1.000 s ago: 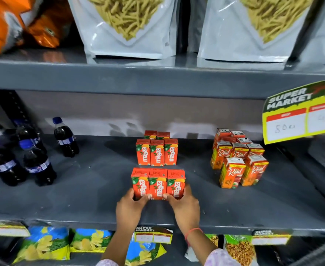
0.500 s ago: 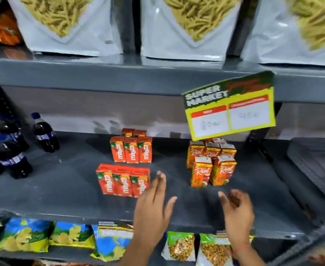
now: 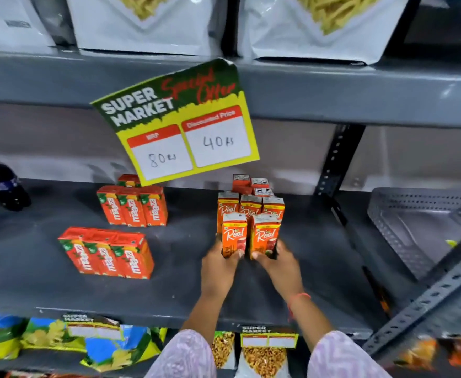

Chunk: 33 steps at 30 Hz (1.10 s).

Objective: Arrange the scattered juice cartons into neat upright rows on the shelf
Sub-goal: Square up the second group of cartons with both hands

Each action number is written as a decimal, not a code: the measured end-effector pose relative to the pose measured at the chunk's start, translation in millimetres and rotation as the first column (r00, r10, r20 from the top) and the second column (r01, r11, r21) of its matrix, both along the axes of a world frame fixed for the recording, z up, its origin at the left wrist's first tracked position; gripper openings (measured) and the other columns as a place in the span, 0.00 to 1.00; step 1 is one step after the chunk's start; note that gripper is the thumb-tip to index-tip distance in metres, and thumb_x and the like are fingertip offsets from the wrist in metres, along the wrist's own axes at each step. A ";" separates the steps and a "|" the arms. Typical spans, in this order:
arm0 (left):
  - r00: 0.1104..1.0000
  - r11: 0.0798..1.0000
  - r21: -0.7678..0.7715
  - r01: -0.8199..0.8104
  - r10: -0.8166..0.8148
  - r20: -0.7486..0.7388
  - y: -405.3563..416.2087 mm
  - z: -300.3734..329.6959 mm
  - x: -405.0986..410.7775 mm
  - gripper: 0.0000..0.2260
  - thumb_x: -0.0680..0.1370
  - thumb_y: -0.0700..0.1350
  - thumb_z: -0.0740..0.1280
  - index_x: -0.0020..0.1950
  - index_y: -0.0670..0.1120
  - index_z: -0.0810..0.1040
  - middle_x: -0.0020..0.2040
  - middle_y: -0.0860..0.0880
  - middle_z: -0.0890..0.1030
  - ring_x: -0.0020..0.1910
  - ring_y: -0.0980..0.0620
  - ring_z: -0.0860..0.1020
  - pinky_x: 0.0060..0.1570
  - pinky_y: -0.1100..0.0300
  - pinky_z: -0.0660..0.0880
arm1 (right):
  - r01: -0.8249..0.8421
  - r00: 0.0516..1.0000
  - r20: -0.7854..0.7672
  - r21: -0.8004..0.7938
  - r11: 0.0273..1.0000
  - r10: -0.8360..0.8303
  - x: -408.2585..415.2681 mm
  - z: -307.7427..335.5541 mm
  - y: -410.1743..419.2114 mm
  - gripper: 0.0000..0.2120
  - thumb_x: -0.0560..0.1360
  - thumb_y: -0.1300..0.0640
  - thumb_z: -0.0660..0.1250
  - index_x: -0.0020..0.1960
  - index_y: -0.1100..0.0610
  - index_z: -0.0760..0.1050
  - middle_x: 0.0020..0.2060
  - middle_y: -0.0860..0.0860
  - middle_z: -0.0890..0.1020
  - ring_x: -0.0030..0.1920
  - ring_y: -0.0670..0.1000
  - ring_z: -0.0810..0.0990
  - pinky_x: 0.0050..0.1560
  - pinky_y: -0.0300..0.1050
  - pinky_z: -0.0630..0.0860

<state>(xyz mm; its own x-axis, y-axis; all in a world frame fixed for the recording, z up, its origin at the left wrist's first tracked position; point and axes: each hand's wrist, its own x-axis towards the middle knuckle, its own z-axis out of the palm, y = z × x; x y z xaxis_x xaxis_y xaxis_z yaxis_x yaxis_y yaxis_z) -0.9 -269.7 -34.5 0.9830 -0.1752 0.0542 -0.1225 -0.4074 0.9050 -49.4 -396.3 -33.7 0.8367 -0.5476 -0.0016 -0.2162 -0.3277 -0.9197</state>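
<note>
Both hands (image 3: pixel 251 266) around two front Real cartons (image 3: pixel 249 236).

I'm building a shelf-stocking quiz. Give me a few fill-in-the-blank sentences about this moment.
1. The left hand and right hand each touch one front carton branded ____.
2. The front row of Maaza cartons holds ____ cartons.
3. The hanging price sign shows a discounted price of ____ rs.

Missing words: Real; three; 40

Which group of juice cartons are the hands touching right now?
The orange Real cartons on the right: the left hand and right hand each hold a front one. Both red Maaza rows stand untouched.
</note>
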 end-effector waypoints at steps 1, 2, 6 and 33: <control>1.000 1.000 0.004 0.008 -0.008 0.012 -3.9 0.0 -1.8 0.16 0.75 0.45 0.69 0.62 0.48 0.75 0.54 0.49 0.84 0.54 0.48 0.81 0.51 0.60 0.74 | 0.007 1.000 -0.003 -0.014 1.000 -0.007 0.3 -1.2 0.7 0.18 0.68 0.56 0.73 0.56 0.55 0.75 0.50 0.51 0.84 0.51 0.51 0.82 0.49 0.41 0.74; 1.000 1.000 0.012 0.012 -0.012 0.026 -6.6 -0.3 -2.8 0.16 0.75 0.45 0.68 0.63 0.48 0.75 0.54 0.49 0.84 0.54 0.48 0.81 0.52 0.58 0.75 | 0.015 1.000 -0.009 -0.035 0.999 -0.015 0.7 -0.5 2.0 0.18 0.69 0.56 0.73 0.57 0.55 0.74 0.51 0.52 0.84 0.51 0.52 0.82 0.50 0.42 0.75; 0.998 1.000 0.028 -0.008 0.006 0.062 -9.1 -2.3 -0.8 0.14 0.76 0.45 0.68 0.61 0.48 0.76 0.54 0.48 0.84 0.53 0.48 0.81 0.53 0.57 0.75 | 0.063 0.998 -0.023 -0.086 0.994 -0.065 4.4 0.3 5.1 0.22 0.69 0.53 0.72 0.60 0.55 0.71 0.53 0.53 0.83 0.54 0.56 0.81 0.53 0.48 0.77; 0.982 0.975 0.127 0.181 -0.187 0.036 45.8 -5.4 -40.6 0.08 0.76 0.44 0.68 0.53 0.44 0.81 0.48 0.48 0.85 0.46 0.54 0.81 0.39 0.68 0.71 | 0.147 0.978 -0.126 -0.164 0.976 -0.168 -60.3 4.0 46.3 0.19 0.67 0.49 0.74 0.51 0.54 0.72 0.47 0.51 0.85 0.49 0.53 0.83 0.46 0.42 0.77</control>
<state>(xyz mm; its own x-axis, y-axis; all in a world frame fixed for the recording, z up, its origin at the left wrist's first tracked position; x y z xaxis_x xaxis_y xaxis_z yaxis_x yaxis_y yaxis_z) -41.6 -223.9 -40.0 0.9303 -0.3607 0.0669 -0.2470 -0.4810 0.8412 -109.7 -350.0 -29.7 0.7374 -0.6753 -0.0177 -0.3983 -0.4134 -0.8188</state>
